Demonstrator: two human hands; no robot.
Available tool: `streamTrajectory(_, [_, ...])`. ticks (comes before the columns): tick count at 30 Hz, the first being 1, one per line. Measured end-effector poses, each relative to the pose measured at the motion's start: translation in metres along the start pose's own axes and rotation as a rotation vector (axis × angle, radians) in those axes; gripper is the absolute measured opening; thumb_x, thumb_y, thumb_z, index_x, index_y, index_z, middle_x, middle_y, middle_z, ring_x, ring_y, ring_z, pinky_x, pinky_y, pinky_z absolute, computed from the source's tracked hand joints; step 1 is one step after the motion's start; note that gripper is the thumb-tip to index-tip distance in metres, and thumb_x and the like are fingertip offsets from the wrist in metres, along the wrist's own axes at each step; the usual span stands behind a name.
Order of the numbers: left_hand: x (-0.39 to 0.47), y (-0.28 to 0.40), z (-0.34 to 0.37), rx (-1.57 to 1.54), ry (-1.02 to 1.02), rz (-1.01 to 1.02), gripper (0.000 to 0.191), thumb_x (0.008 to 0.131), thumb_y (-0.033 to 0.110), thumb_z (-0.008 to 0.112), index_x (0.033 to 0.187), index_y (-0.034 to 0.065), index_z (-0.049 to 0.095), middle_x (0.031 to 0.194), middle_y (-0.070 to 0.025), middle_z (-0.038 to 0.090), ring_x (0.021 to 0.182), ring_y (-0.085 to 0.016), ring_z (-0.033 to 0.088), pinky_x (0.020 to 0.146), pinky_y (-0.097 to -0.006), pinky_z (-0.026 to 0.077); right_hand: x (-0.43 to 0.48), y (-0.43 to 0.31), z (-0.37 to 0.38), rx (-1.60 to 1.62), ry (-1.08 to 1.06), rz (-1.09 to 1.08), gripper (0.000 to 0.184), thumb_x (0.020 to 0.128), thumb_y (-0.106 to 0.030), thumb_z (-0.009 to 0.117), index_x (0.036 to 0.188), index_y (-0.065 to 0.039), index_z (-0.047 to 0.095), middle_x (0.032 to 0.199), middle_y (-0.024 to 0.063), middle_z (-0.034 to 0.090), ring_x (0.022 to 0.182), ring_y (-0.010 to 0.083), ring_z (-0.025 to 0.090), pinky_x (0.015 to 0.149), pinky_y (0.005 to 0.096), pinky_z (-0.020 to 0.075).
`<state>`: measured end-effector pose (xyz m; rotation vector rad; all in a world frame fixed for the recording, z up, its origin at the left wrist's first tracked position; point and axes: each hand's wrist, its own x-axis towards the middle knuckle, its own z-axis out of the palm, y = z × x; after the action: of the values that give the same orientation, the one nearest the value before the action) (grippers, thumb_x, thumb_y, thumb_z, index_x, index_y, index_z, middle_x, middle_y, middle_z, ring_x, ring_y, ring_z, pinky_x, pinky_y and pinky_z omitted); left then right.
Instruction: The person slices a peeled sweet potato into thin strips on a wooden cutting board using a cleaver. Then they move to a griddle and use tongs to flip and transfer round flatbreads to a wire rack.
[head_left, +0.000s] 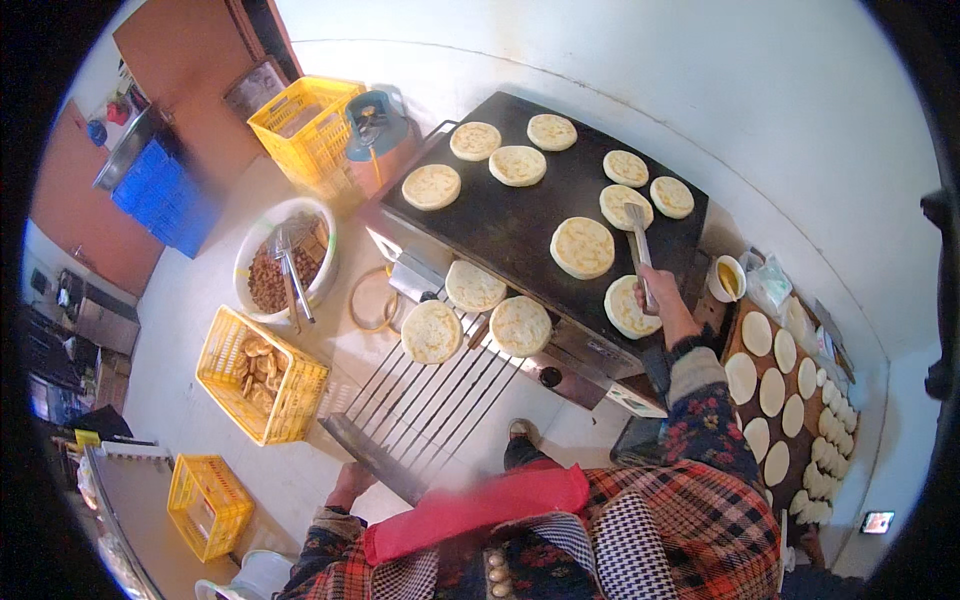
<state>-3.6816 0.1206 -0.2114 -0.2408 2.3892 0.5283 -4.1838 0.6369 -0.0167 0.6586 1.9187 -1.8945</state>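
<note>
My right hand (657, 291) is closed on a pair of metal tongs (639, 236), whose tips touch a round flatbread (621, 207) on the black griddle (487, 217). Below that hand lies another flatbread (630, 309); several more are spread over the griddle. At lower left my left hand (351, 484) is at the front bar of a pulled-out metal rack (435, 405); its fingers are partly hidden behind the bar. At the rack's far end, by the griddle's front edge, are three flatbreads (431, 332).
A yellow crate (300, 397) of baked pieces and a white tub (241, 274) of brown lumps stand left on the floor. Behind is a gas cylinder (379, 142). At right, a board (806, 420) bears dough rounds, near a bowl (739, 289) with yellow liquid.
</note>
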Motion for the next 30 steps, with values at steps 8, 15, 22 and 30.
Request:
streamTrajectory(8, [0.0,0.01,0.002,-0.153,0.256,-0.006,0.046,0.076,0.013,0.062,0.119,0.0084,0.046,0.117,-0.006,0.052,0.108,-0.017,0.047,0.094,-0.0333,0.035,-0.067,0.007,0.021,-0.129,-0.062,-0.322,0.027,0.084,-0.023,0.051,0.068,0.0,0.051,0.051,0.0061,0.05,0.035,0.0132,0.046,0.031,0.0281,0.0374])
streamTrajectory(15, [-0.006,0.006,-0.001,-0.587,0.304,0.036,0.028,0.07,0.027,0.06,0.084,0.0023,0.056,0.068,-0.0181,0.058,0.068,-0.033,0.058,0.06,-0.04,0.047,-0.22,0.109,0.036,-0.284,-0.437,-0.108,0.027,0.085,-0.021,0.05,0.066,-0.002,0.049,0.052,0.0052,0.049,0.038,0.0107,0.046,0.031,0.0257,0.0374])
streamTrajectory(22, [-0.024,0.029,-0.031,-0.378,0.23,-0.005,0.033,0.067,0.024,0.063,0.093,0.0063,0.057,0.077,-0.0163,0.058,0.072,-0.032,0.057,0.063,-0.0398,0.046,-0.246,0.188,0.048,-0.365,-0.688,0.045,0.025,0.085,-0.019,0.05,0.068,-0.001,0.052,0.05,0.0027,0.047,0.036,0.01,0.044,0.03,0.0257,0.036])
streamTrajectory(30, [0.011,-0.008,0.001,0.013,0.608,0.389,0.04,0.067,0.033,0.062,0.096,0.0046,0.057,0.077,-0.0163,0.06,0.069,-0.032,0.059,0.061,-0.0396,0.048,-0.204,0.189,0.058,-0.691,-0.596,-0.057,0.022,0.082,-0.024,0.054,0.078,-0.003,0.055,0.052,0.0032,0.049,0.039,0.0108,0.047,0.033,0.0267,0.0392])
